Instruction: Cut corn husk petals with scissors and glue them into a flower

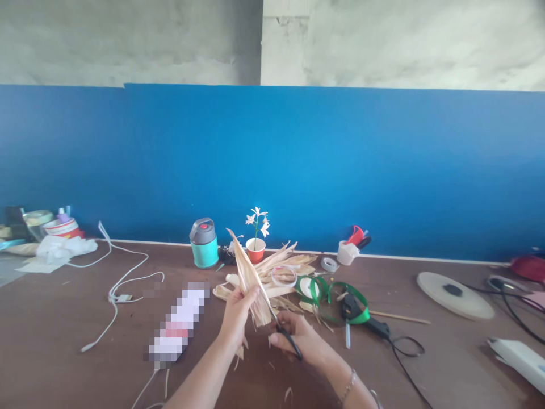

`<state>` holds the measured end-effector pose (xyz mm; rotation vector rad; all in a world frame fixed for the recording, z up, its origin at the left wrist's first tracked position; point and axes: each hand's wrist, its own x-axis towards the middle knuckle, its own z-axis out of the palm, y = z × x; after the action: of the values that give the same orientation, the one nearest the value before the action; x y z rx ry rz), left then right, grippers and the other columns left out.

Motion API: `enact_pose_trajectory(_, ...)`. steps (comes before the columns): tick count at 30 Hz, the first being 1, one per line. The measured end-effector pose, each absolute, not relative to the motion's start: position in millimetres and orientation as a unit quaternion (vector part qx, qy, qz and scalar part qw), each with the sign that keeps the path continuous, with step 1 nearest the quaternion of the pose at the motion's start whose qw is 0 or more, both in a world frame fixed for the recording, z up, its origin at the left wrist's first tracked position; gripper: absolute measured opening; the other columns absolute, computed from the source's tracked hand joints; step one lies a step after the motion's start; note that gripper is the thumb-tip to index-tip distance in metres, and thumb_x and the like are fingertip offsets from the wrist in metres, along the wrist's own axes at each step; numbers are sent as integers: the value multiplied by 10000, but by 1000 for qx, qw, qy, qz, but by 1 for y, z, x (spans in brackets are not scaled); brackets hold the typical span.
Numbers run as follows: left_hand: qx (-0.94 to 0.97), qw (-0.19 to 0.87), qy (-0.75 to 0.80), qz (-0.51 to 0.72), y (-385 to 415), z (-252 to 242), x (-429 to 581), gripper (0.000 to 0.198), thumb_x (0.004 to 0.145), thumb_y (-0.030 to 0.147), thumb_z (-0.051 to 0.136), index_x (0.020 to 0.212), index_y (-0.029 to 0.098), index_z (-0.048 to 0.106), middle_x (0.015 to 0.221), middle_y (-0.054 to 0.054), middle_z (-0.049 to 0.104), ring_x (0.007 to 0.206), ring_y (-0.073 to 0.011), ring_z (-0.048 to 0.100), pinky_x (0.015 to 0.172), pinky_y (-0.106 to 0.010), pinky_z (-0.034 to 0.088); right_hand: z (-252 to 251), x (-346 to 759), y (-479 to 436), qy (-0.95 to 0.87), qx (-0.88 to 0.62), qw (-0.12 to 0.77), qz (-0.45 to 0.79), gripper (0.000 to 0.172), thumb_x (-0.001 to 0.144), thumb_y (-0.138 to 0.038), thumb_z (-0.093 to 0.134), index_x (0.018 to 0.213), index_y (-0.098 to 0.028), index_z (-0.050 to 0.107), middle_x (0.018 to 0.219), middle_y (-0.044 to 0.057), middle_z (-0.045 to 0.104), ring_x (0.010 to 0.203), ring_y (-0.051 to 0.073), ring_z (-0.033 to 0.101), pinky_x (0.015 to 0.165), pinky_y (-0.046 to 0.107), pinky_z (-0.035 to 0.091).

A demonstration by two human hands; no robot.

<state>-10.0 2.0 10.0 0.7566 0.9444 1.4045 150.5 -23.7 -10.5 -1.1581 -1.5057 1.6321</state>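
My left hand [237,313] is closed on a dried corn husk [248,274], which stands up pointed above the fingers, with its wide end low. In my right hand [298,335] is a pair of scissors [289,339] with black handles. The blades reach up to the husk's lower right edge; whether they are cutting into it I cannot tell. More dried husks [304,263] lie in a heap just behind both hands. Small husk scraps [239,352] are scattered on the table below my left hand.
Green ribbon [361,301] and a glue gun [377,326] with its cord lie to the right. Behind stand a flower in a paper cup [256,251], a turquoise flask [205,250] and a white cup [347,253]. A pixelated phone [181,324] and white cables [114,289] lie left.
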Motion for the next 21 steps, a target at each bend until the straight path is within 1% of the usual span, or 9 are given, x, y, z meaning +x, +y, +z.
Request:
enact_pose_trajectory(5, 366, 603, 400, 586, 5, 1, -11, 301, 713, 442, 674, 710, 141, 667, 519, 11, 612, 499, -139, 559, 531, -232, 414, -7, 150, -25, -555, -434, 322, 633, 507, 561, -538, 764, 783, -168, 498, 537, -80, 497, 374, 28, 371, 346, 161, 261)
enact_pose_trajectory(6, 374, 603, 397, 582, 5, 0, -11, 316, 730, 455, 654, 717, 139, 672, 518, 9, 613, 491, -140, 557, 523, -233, 409, -5, 150, -26, -554, -430, 322, 636, 509, 560, -540, 763, 784, -168, 497, 539, -78, 503, 377, 29, 377, 351, 161, 260)
enact_pose_trajectory(8, 383, 605, 395, 576, 5, 0, -11, 343, 749, 469, 628, 794, 135, 690, 533, 2, 631, 499, -154, 573, 521, -240, 412, -1, 150, -26, -554, -423, 321, 641, 525, 548, -559, 760, 787, -169, 501, 537, -76, 507, 386, 34, 391, 358, 161, 263)
enact_pose_trajectory(11, 398, 603, 390, 571, 5, 2, -12, 395, 748, 456, 633, 973, 136, 687, 641, -21, 694, 619, -202, 638, 599, -270, 453, 4, 150, -27, -556, -421, 315, 644, 562, 523, -605, 748, 781, -166, 507, 511, -79, 497, 384, 40, 397, 355, 161, 260)
enact_pose_trajectory(13, 405, 599, 385, 574, 5, 4, -13, 416, 733, 432, 655, 1029, 141, 676, 732, -36, 723, 719, -231, 660, 667, -291, 468, 6, 151, -27, -559, -424, 308, 642, 580, 527, -634, 728, 786, -162, 513, 474, -87, 479, 367, 40, 383, 348, 160, 252)
enact_pose_trajectory(16, 389, 611, 380, 575, 4, 8, -14, 407, 725, 391, 661, 1048, 144, 674, 816, -54, 738, 818, -259, 665, 729, -318, 474, 7, 152, -28, -563, -425, 295, 644, 600, 544, -656, 706, 812, -152, 520, 438, -89, 468, 346, 41, 375, 334, 157, 210)
enact_pose_trajectory(19, 371, 614, 378, 586, 3, 13, -14, 347, 722, 326, 635, 1017, 153, 693, 912, -63, 736, 927, -262, 647, 818, -326, 459, 5, 153, -28, -562, -419, 291, 651, 598, 558, -647, 706, 828, -144, 527, 438, -86, 464, 340, 40, 377, 323, 155, 173)
enact_pose_trajectory(20, 370, 612, 378, 587, 2, 14, -15, 332, 719, 314, 625, 1000, 154, 701, 918, -65, 735, 918, -257, 650, 814, -319, 461, 4, 153, -28, -560, -417, 292, 654, 592, 562, -639, 709, 830, -143, 531, 441, -87, 462, 340, 40, 379, 319, 154, 174)
enact_pose_trajectory(21, 370, 612, 383, 584, 2, 15, -15, 328, 717, 318, 617, 984, 151, 708, 885, -67, 738, 852, -248, 664, 766, -309, 476, 3, 153, -29, -557, -415, 294, 656, 584, 564, -630, 714, 831, -142, 535, 448, -87, 462, 341, 40, 383, 314, 152, 182)
